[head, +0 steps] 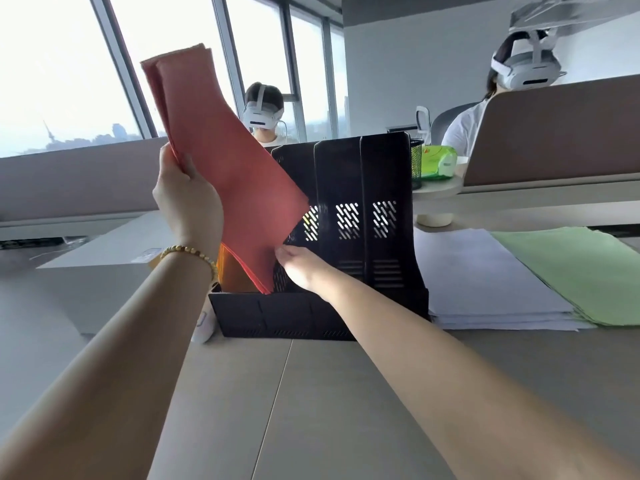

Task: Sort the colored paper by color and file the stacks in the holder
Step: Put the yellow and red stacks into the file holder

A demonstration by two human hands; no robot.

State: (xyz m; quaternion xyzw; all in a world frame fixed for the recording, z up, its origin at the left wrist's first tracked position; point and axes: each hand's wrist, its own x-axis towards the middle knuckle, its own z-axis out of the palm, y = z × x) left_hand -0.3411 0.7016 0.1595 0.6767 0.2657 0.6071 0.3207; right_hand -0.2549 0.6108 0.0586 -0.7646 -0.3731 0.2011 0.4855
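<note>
My left hand (188,199) grips the upper left edge of a stack of red paper (221,150), which stands tilted with its lower corner inside the leftmost slot of the black file holder (367,216). My right hand (298,268) touches the lower right edge of the red stack, at the slot's divider. A stack of orange paper (227,268) stands in the same end of the holder, mostly hidden behind the red sheets. On the table to the right of the holder lie a white paper stack (478,271) and a green paper stack (575,271).
A low partition (69,178) runs behind the table. Two people wearing headsets sit beyond it. A green mesh pen cup (416,164) and a green pack (438,162) stand on a round shelf behind the holder. A small white object (202,329) lies at the holder's left front corner.
</note>
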